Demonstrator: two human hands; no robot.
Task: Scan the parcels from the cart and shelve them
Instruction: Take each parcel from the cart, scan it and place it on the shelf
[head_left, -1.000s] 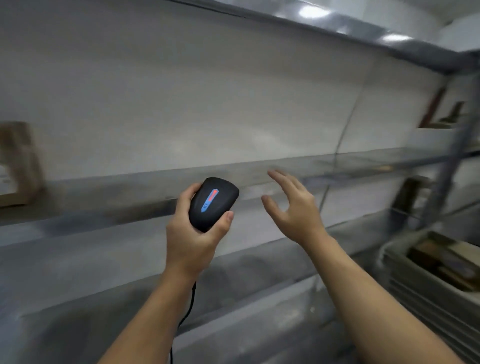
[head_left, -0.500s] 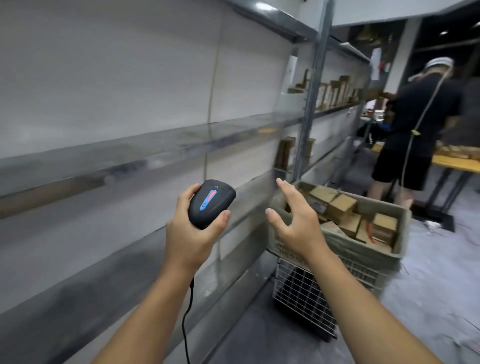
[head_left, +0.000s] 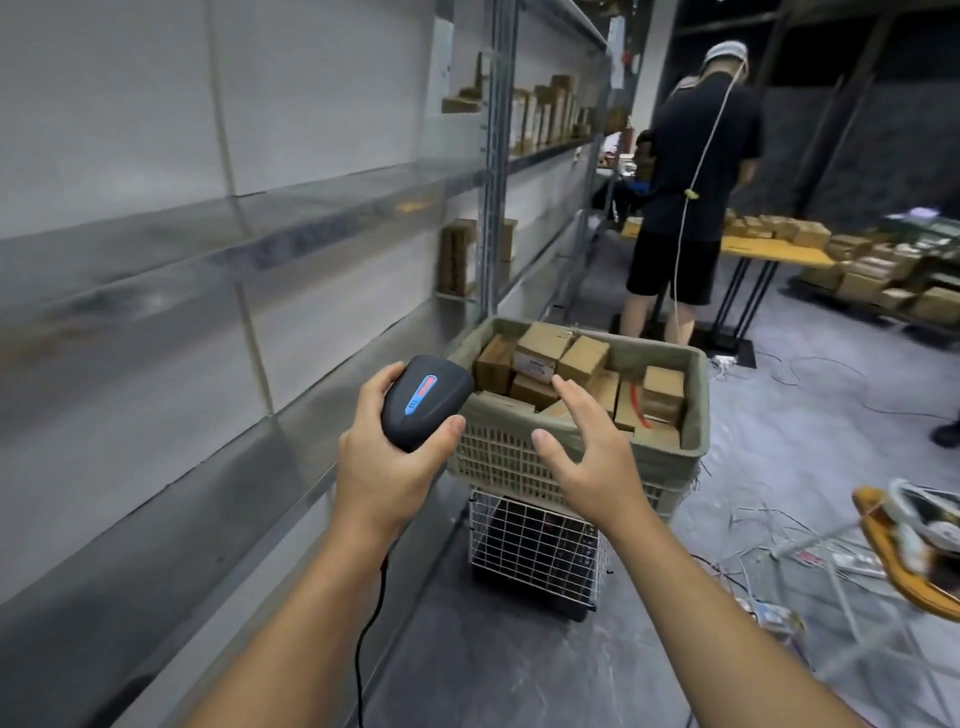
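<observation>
Left hand (head_left: 387, 467) has its fingers wrapped round the black scanner (head_left: 423, 400) (blue strip lit). Right hand (head_left: 582, 447) hovers with fingers spread wide, holding nothing, over the cart (head_left: 691, 415) at 12 o'clock; cardboard parcels (head_left: 545, 348) piled inside. Shelves (head_left: 260, 234) at 9 o'clock.

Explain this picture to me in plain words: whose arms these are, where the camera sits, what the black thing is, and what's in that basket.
The camera is worn on a person's head, looking forward and down, so the two bare arms are their own. The left hand grips a black corded scanner with a lit strip on top. The right hand is open and empty, reaching toward the basket on a wire cart. In the basket lie brown cardboard parcels. Metal shelves run along the left. Another person stands at a table behind.
</observation>
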